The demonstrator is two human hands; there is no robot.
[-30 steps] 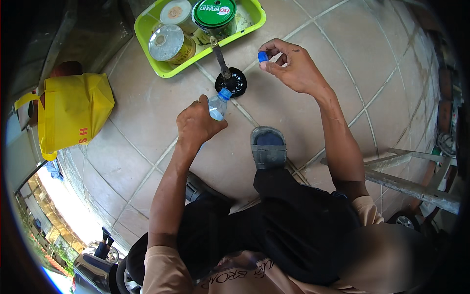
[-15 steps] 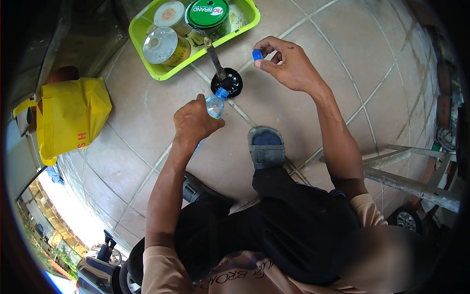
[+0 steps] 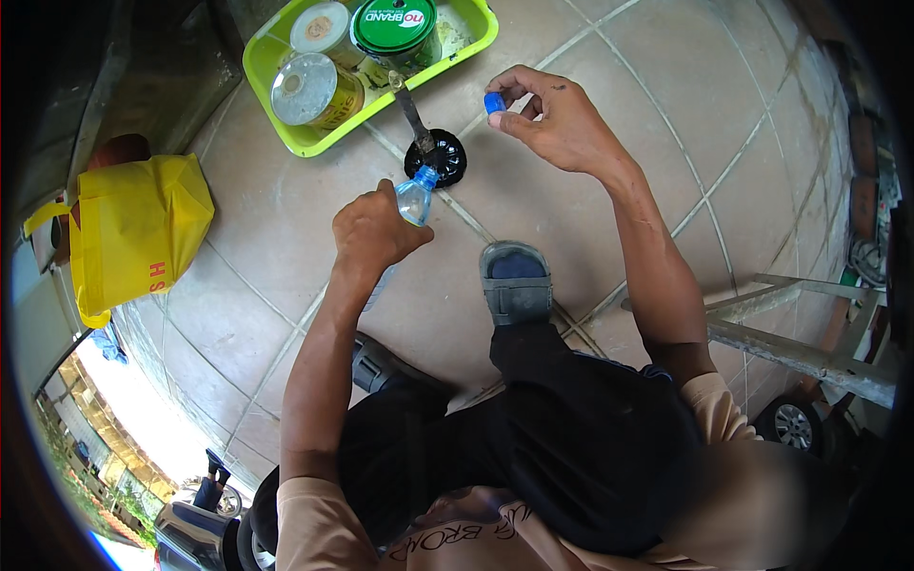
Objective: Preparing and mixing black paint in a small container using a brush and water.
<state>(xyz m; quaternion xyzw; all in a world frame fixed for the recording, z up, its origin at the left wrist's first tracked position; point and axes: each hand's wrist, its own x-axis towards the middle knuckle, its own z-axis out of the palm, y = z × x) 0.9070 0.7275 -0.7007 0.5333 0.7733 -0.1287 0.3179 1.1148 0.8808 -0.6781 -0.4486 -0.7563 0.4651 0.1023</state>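
Left hand [image 3: 373, 228] grips bottle [image 3: 414, 203], right hand [image 3: 562, 119] pinches blue cap [image 3: 493, 102]; black dish [image 3: 451, 169], green tray [image 3: 307, 144] ahead; yellow bag [image 3: 141, 224] left.

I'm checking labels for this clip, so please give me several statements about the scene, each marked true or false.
1. The left hand grips a clear bottle. True.
2. Only one can stands in the tray. False: the yellow-green tray holds three containers.
3. The right hand holds a blue cap. True.
4. A yellow bag is at the picture's left. True.
5. The bottle's mouth points at the bag. False: it points toward the round black object.
6. The person is barefoot. False: dark footwear shows.
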